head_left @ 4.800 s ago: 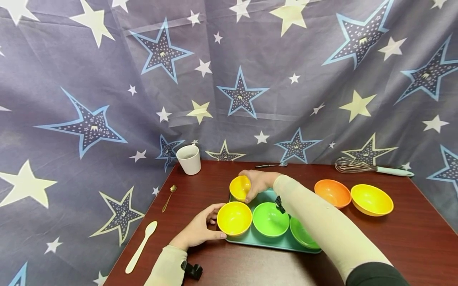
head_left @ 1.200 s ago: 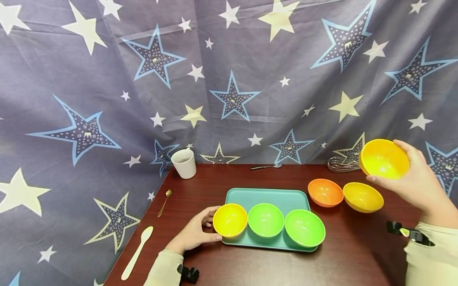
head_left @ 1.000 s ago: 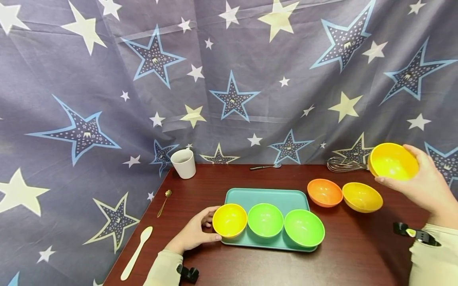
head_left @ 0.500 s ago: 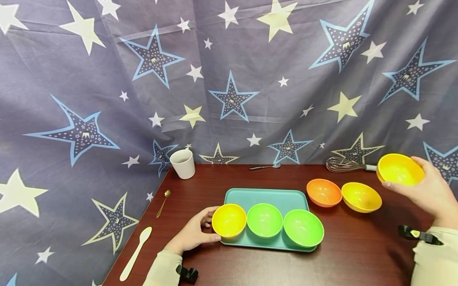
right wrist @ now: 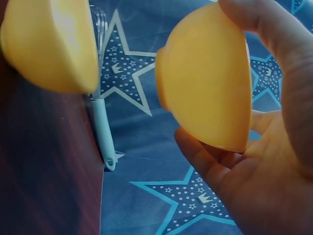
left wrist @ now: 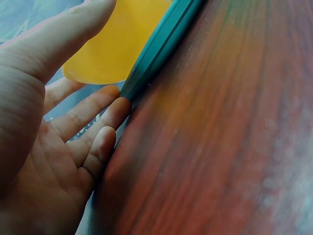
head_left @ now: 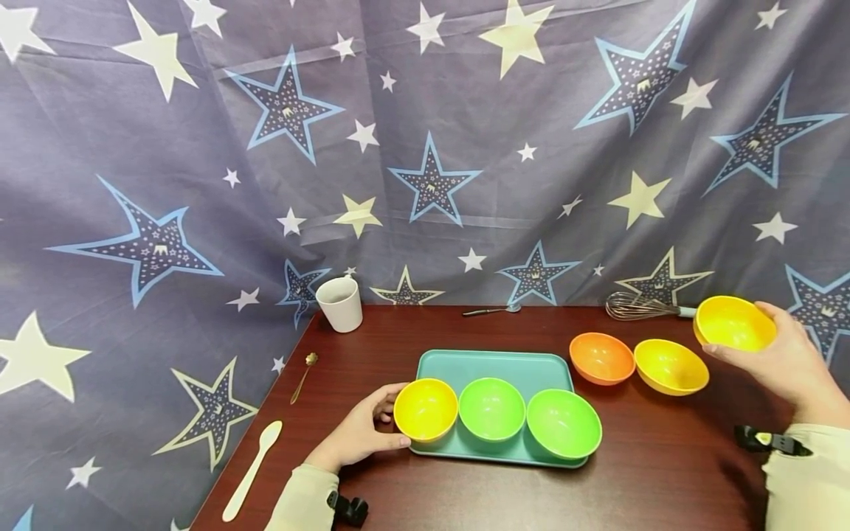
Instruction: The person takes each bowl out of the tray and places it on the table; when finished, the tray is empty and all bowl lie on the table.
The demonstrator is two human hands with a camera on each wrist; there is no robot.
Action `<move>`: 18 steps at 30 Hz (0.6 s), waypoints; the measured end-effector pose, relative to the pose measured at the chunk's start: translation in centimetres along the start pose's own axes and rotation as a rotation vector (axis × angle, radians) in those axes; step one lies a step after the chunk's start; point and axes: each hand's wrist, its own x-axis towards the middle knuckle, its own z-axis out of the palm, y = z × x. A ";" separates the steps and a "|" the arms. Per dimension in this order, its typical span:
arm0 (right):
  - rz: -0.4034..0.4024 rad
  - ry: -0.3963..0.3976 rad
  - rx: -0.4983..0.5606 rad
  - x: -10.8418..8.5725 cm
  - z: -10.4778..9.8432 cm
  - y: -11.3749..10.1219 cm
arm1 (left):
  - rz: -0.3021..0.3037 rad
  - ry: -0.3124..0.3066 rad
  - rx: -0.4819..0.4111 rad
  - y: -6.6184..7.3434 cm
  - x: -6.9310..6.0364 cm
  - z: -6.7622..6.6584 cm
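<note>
In the head view my right hand (head_left: 793,361) grips a yellow bowl (head_left: 733,323) by its side, above the table's right end. The right wrist view shows that bowl (right wrist: 208,81) clear of the table, thumb on one side and fingers under the other. My left hand (head_left: 361,428) rests at the left end of the teal tray (head_left: 494,361), beside another yellow bowl (head_left: 426,409). In the left wrist view its fingers (left wrist: 105,105) lie loosely extended, tips at the tray's edge, with the thumb near the bowl. Two green bowls (head_left: 492,408) stand on the tray.
Right of the tray are an orange bowl (head_left: 601,358) and a yellow bowl (head_left: 671,366). A whisk (head_left: 640,306) lies behind them. A small spoon (head_left: 491,311), white mug (head_left: 340,304), gold spoon (head_left: 303,378) and cream spoon (head_left: 254,472) sit along the back and left edges.
My right hand has lifted the yellow bowl from the tray's back left and carried it far right. Over the last second it has lowered. The left hand has stayed by the tray.
</note>
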 end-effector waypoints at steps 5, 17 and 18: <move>-0.024 0.007 -0.043 -0.4 0.0 0.5 | 0.011 0.001 -0.011 -0.2 0.0 0.1; -0.005 0.006 -0.105 -1.6 0.2 2.7 | 0.018 0.012 0.018 -0.2 0.0 0.1; -0.003 0.005 -0.106 -1.7 0.2 2.9 | 0.020 0.012 0.019 -0.2 0.1 0.1</move>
